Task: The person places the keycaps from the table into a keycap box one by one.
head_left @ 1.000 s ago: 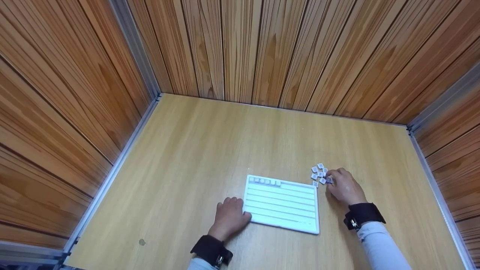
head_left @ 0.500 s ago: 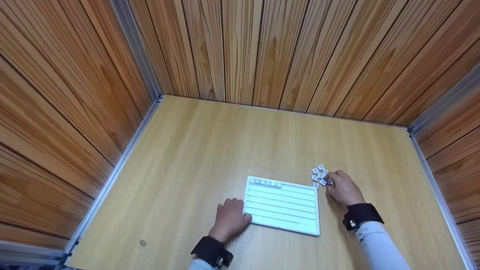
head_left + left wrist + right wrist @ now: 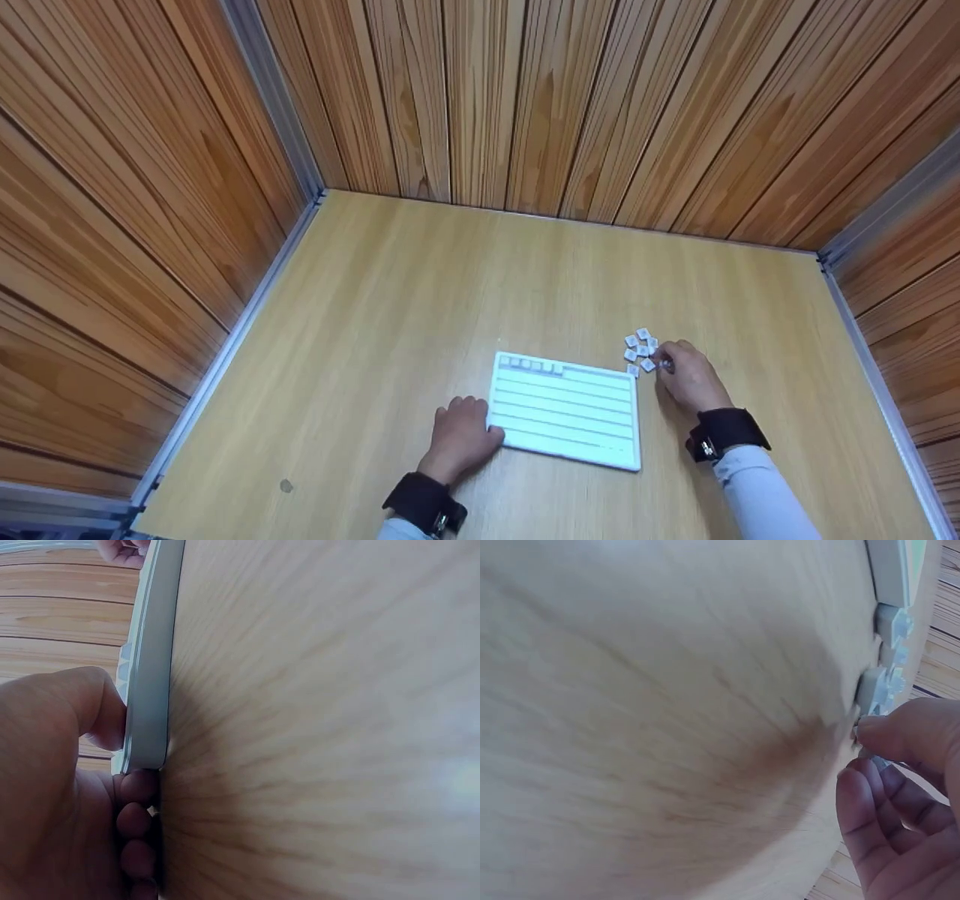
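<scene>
A white board (image 3: 565, 424) with long ridged rows lies flat on the table, several small white square tiles (image 3: 531, 364) lined up in its top row. My left hand (image 3: 462, 436) grips the board at its near left corner; in the left wrist view the thumb (image 3: 97, 701) bends over the rim and the fingers curl beside the edge. Past the board's far right corner lies a loose cluster of small square tiles (image 3: 642, 351). There my right hand (image 3: 691, 375) pinches one small tile (image 3: 875, 759) between thumb and fingertips, mostly hidden by them.
The wooden table (image 3: 420, 285) is bounded by plank-patterned walls (image 3: 480, 97) at the back and both sides, with metal framing (image 3: 281, 105) at the corners. A dark round spot (image 3: 286, 486) marks the table at the near left.
My right hand has shifted slightly at the cluster's right edge, and the tile there is now tilted between its fingers. The left hand and the board have not moved.
</scene>
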Available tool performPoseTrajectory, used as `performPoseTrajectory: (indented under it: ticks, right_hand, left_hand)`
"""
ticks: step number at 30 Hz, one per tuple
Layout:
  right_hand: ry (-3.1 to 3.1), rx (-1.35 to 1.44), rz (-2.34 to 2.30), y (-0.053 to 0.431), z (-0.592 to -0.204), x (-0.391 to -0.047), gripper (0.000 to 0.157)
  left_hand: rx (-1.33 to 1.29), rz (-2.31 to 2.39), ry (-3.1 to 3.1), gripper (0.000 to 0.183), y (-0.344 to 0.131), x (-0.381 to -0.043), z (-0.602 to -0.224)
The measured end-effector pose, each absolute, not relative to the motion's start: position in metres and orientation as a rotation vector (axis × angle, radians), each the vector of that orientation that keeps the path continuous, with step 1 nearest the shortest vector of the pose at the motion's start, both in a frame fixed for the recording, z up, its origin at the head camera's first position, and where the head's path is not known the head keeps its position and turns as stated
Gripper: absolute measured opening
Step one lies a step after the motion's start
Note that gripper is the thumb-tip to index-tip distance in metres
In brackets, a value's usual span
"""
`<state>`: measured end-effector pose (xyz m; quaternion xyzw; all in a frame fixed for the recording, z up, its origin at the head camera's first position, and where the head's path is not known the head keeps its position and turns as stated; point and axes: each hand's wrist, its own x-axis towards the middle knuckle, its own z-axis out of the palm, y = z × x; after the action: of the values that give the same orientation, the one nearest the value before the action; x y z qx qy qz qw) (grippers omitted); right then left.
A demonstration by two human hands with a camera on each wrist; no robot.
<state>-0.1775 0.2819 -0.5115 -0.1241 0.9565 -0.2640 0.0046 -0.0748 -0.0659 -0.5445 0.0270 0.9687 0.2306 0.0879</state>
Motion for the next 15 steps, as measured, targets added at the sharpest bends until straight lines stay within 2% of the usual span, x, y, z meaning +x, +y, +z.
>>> performPoseTrajectory:
  ticks: [2, 4, 7, 15]
  right_hand:
    - [2.916, -0.375, -0.849, 0.313, -0.556, -0.202, 0.016]
    - [2.939, -0.337, -0.841, 0.314, -0.565, -0.208, 0.016]
    - [3.029, -0.303, -0.805, 0.300, -0.552, -0.198, 0.015]
    - [3.022, -0.297, -0.814, 0.292, -0.542, -0.195, 0.026]
  left_hand:
    - [0.158, 0.759, 2.847, 0.021, -0.075, -0.085, -0.583]
    - [0.135, 0.770, 2.833, 0.021, -0.074, -0.088, -0.590]
    - [0.071, 0.745, 2.827, 0.018, -0.070, -0.088, -0.589]
    - [0.088, 0.724, 2.834, 0.020, -0.069, -0.088, -0.588]
